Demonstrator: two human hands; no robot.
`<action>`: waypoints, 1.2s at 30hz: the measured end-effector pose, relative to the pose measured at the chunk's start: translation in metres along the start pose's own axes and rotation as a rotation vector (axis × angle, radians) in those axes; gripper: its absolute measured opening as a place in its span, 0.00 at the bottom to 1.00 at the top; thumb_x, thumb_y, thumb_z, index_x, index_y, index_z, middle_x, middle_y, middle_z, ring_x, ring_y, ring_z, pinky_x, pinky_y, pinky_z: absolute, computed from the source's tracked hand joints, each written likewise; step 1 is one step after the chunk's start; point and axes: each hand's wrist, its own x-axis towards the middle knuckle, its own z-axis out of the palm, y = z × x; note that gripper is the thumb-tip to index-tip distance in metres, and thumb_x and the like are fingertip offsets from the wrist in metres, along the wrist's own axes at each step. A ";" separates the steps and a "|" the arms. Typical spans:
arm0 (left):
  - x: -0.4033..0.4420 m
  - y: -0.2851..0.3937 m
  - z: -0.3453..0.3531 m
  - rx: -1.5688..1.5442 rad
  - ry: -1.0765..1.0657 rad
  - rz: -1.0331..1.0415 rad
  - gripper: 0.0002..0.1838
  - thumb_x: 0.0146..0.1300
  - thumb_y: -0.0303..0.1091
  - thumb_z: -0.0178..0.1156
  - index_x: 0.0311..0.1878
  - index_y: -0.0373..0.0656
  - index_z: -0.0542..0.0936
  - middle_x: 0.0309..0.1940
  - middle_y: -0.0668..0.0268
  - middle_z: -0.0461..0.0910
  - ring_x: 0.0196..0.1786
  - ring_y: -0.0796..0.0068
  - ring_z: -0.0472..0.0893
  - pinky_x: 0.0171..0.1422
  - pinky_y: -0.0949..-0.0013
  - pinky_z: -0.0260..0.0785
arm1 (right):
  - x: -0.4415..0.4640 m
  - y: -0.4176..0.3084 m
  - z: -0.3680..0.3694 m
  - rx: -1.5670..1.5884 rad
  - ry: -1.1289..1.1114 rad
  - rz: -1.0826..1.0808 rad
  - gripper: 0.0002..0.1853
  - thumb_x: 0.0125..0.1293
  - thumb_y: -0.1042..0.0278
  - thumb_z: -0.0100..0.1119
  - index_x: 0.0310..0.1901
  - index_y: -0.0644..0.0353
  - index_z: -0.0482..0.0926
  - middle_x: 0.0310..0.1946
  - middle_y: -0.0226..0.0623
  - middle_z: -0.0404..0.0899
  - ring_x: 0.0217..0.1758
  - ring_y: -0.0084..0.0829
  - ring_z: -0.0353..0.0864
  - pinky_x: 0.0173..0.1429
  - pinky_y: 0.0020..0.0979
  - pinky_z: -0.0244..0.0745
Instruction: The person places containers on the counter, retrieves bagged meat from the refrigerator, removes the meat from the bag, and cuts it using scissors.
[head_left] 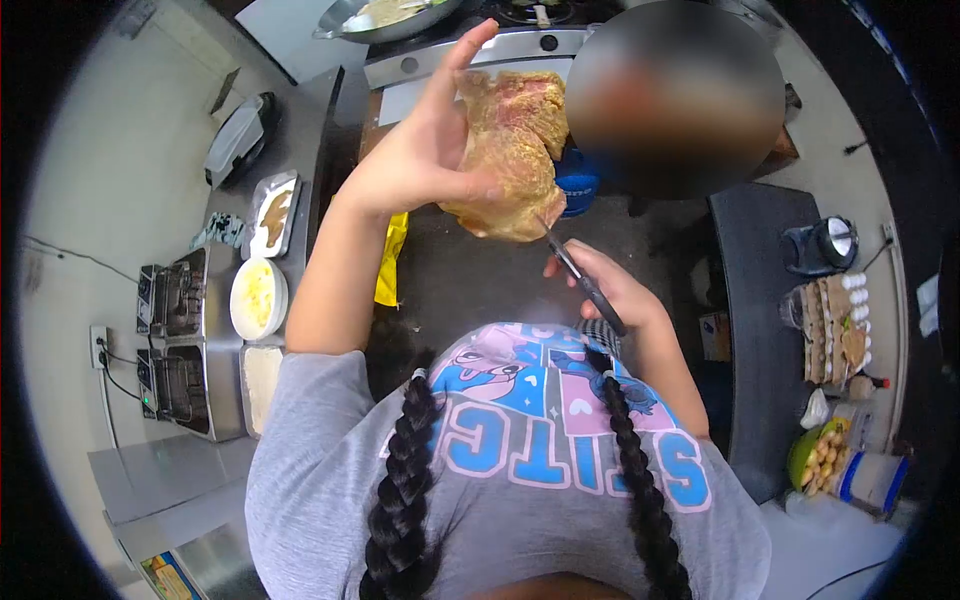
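Note:
My left hand (425, 155) holds up a large flat piece of seasoned raw meat (515, 150) in front of me, its fingers behind the piece and the thumb across its near side. The meat is yellowish with pinkish parts and has a notch on its right edge. Below and to the right, my right hand (605, 285) is closed on a dark-handled tool (590, 288), whose thin metal tip touches the meat's lower right edge. Whether the tool is scissors or tongs is hard to tell.
At left stand two fryers (185, 340), a white bowl with yellow contents (257, 298) and a tray (272, 215). A pan (385, 18) sits at the stove. Egg cartons (825, 320) and a green bowl (825, 455) lie at right. A blurred patch hides the upper right.

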 end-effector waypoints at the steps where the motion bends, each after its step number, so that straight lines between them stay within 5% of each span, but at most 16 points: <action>1: -0.004 0.001 -0.013 0.113 -0.008 -0.011 0.70 0.38 0.15 0.74 0.82 0.51 0.39 0.74 0.56 0.59 0.74 0.61 0.66 0.75 0.59 0.63 | 0.009 0.000 -0.001 0.023 -0.036 -0.001 0.44 0.49 0.27 0.69 0.51 0.63 0.77 0.46 0.43 0.75 0.55 0.42 0.76 0.61 0.38 0.69; 3: -0.008 -0.004 -0.015 0.234 0.006 -0.024 0.70 0.38 0.13 0.73 0.82 0.51 0.39 0.75 0.57 0.57 0.74 0.62 0.65 0.76 0.59 0.62 | 0.012 0.007 -0.007 0.051 -0.095 -0.007 0.43 0.49 0.27 0.69 0.49 0.63 0.77 0.46 0.43 0.75 0.55 0.42 0.76 0.60 0.38 0.69; 9: -0.016 -0.012 -0.044 0.583 0.170 -0.028 0.69 0.38 0.08 0.69 0.82 0.50 0.40 0.79 0.66 0.49 0.76 0.69 0.63 0.76 0.62 0.61 | 0.052 0.039 -0.019 0.257 -0.215 0.068 0.23 0.55 0.50 0.73 0.39 0.62 0.76 0.34 0.31 0.75 0.37 0.25 0.75 0.42 0.28 0.71; 11: -0.015 -0.016 -0.053 0.507 0.231 -0.079 0.69 0.38 0.08 0.70 0.82 0.49 0.40 0.78 0.66 0.50 0.76 0.69 0.63 0.76 0.62 0.61 | 0.068 0.049 -0.030 0.366 -0.274 0.174 0.13 0.57 0.62 0.71 0.33 0.60 0.76 0.26 0.23 0.72 0.29 0.16 0.69 0.34 0.23 0.65; 19: 0.005 -0.023 -0.096 0.367 0.439 -0.082 0.69 0.39 0.08 0.71 0.82 0.49 0.40 0.76 0.65 0.54 0.73 0.69 0.66 0.74 0.63 0.64 | 0.143 0.055 -0.087 0.469 -0.401 0.502 0.09 0.62 0.73 0.64 0.25 0.56 0.75 0.20 0.18 0.71 0.17 0.14 0.67 0.21 0.21 0.61; 21: 0.009 -0.026 -0.101 0.367 0.494 -0.090 0.69 0.39 0.08 0.70 0.82 0.49 0.40 0.76 0.65 0.54 0.73 0.69 0.66 0.74 0.64 0.64 | 0.158 0.068 -0.099 0.528 -0.557 0.361 0.14 0.65 0.58 0.67 0.32 0.58 0.77 0.25 0.21 0.72 0.24 0.15 0.70 0.29 0.20 0.66; 22: 0.012 -0.027 -0.101 0.330 0.515 -0.067 0.69 0.39 0.08 0.70 0.82 0.49 0.39 0.75 0.64 0.56 0.73 0.69 0.66 0.73 0.64 0.64 | 0.166 0.074 -0.101 0.523 -0.583 0.363 0.14 0.65 0.58 0.67 0.32 0.58 0.77 0.25 0.21 0.72 0.24 0.15 0.70 0.29 0.20 0.66; 24: 0.017 -0.032 -0.100 0.300 0.558 -0.038 0.69 0.40 0.08 0.70 0.82 0.50 0.39 0.75 0.63 0.58 0.72 0.69 0.67 0.73 0.64 0.64 | 0.176 0.080 -0.105 0.548 -0.605 0.079 0.31 0.62 0.33 0.65 0.42 0.59 0.76 0.33 0.25 0.71 0.34 0.16 0.69 0.37 0.20 0.67; 25: 0.017 -0.035 -0.101 0.370 0.580 -0.039 0.69 0.40 0.09 0.71 0.82 0.50 0.39 0.74 0.62 0.59 0.72 0.69 0.67 0.73 0.64 0.64 | 0.178 0.076 -0.116 0.467 -0.689 0.181 0.46 0.54 0.15 0.56 0.48 0.59 0.73 0.38 0.26 0.69 0.40 0.18 0.67 0.43 0.21 0.65; 36: 0.037 -0.039 -0.088 0.266 0.781 -0.015 0.70 0.40 0.07 0.69 0.82 0.51 0.38 0.71 0.59 0.65 0.69 0.69 0.71 0.70 0.64 0.68 | 0.239 0.095 -0.153 0.508 -0.917 0.165 0.43 0.53 0.17 0.60 0.44 0.58 0.73 0.35 0.23 0.67 0.37 0.17 0.65 0.39 0.22 0.64</action>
